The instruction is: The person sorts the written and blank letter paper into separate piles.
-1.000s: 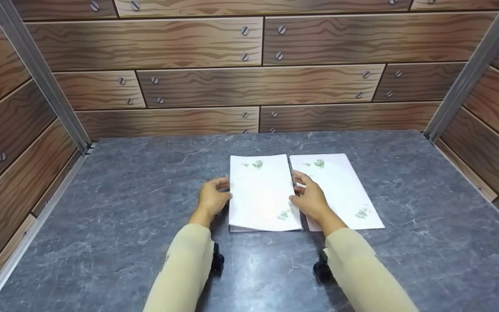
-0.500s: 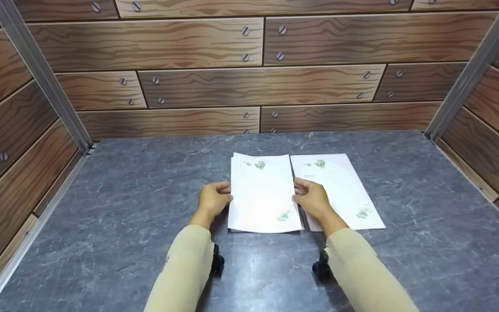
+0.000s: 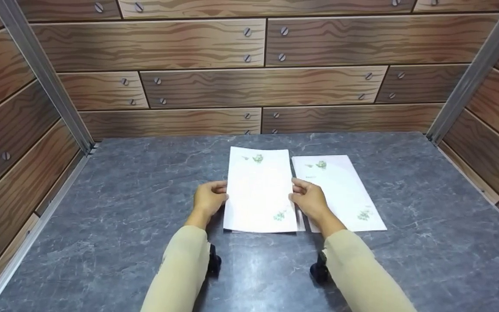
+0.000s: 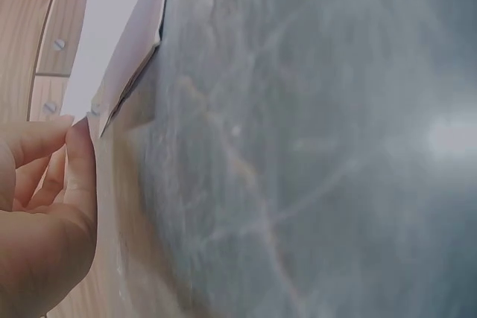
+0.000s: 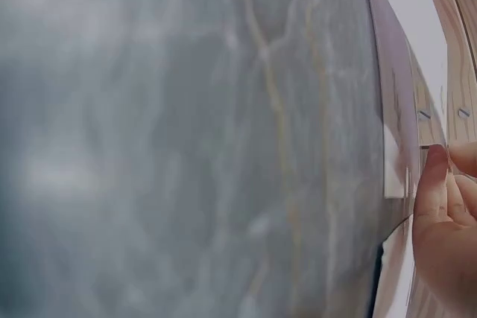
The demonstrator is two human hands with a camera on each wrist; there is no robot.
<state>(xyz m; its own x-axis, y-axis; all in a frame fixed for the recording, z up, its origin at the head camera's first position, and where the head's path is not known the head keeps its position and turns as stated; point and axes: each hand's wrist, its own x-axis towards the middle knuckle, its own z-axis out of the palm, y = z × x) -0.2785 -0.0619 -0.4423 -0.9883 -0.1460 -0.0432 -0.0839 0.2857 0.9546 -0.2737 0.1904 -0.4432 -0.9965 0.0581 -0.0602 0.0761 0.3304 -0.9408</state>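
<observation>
In the head view a white sheet of paper (image 3: 256,190) with green printed motifs is held up by both side edges. My left hand (image 3: 208,199) pinches its left edge between thumb and fingers. On the opposite edge, my right hand (image 3: 311,200) pinches it the same way. Both wrist views show a gap beneath this sheet. Under it lies more paper (image 3: 301,222), mostly hidden; its edge shows in the right wrist view as a lower paper (image 5: 396,87). How many sheets lie there I cannot tell.
A second printed sheet (image 3: 340,190) lies flat to the right, partly under my right hand and forearm. The grey marbled tabletop (image 3: 137,195) meets wood-patterned walls (image 3: 197,86) at the back and both sides.
The held sheet has come up off the paper below and shifted slightly left and away. The lower paper now shows along its right side. Both hands moved with it, slightly left.
</observation>
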